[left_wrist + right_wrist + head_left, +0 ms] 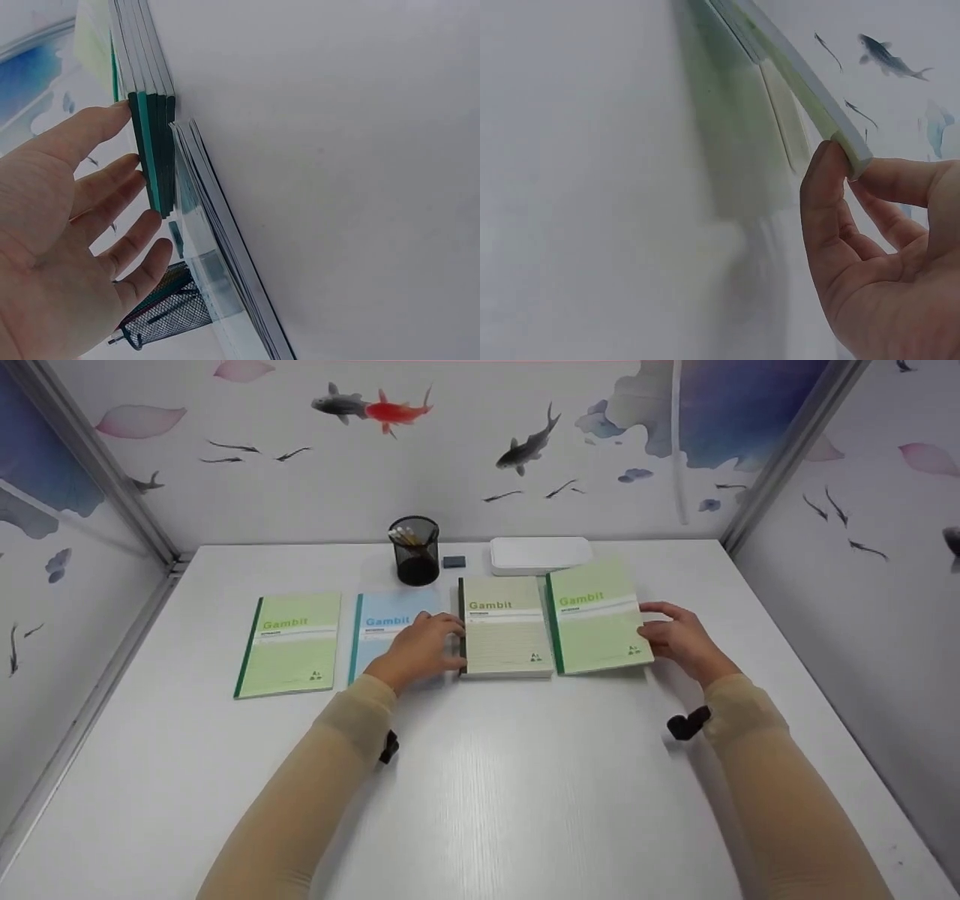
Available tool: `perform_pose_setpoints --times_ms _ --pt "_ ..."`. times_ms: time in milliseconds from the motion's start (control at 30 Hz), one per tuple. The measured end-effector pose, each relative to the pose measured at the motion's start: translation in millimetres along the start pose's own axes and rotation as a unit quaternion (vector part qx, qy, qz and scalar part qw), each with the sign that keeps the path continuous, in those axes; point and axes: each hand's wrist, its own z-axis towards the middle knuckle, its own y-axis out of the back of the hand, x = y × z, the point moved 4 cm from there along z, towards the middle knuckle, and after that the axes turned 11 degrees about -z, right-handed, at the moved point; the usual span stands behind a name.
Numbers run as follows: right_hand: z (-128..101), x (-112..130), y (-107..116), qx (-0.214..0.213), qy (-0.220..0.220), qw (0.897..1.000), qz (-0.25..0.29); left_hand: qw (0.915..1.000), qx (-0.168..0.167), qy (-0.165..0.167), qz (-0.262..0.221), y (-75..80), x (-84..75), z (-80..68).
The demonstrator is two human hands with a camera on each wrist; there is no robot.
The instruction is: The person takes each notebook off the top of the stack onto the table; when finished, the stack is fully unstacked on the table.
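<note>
Now the green notebook is pinched and lifted by the right hand; the notebook stack is touched by the flat left hand.

The surface looks like smooth white laminate with a soft sheen and faint grain streaks. The Gambit notebooks have matt paper covers with darker tape-like spines. At 12 o'clock from them the pen cup is black wire mesh metal, and the white box looks like smooth plastic.
</note>
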Motion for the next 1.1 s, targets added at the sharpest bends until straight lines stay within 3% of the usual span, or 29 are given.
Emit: perform_pose_setpoints --times_ms 200,300,433,633,800,867,933,1100 --pt "-1 -6 0 -0.012 -0.011 0.996 -0.09 1.0 0.002 0.004 0.003 1.8 -2.8 -1.7" --pt "-3 -3 -2 -0.029 -0.003 0.985 -0.171 0.9999 0.009 0.006 0.009 4.8 -7.1 -2.2" --pt "-5 5 -3 -0.06 0.025 0.966 -0.251 0.9998 -0.008 0.005 0.019 11.5 -12.3 -1.6" --pt "-9 6 -11 -0.052 0.023 0.949 -0.31 0.9997 0.007 0.021 0.013 6.3 -7.0 -4.1" --pt "-11 15 -20 -0.077 0.063 0.939 -0.329 0.9998 -0.006 0.017 0.003 3.8 -3.9 -4.1" --pt "-11 21 -29 -0.074 0.079 0.942 -0.318 0.9997 -0.01 0.02 0.0 3.5 -3.4 -3.4" --pt "-10 25 -42 -0.057 0.084 0.951 -0.291 0.9997 -0.009 0.023 0.0 2.7 -3.0 -2.7" --pt "-5 36 -78 -0.008 0.071 0.968 -0.239 0.9997 -0.006 0.021 0.007 1.5 -4.7 -1.5"
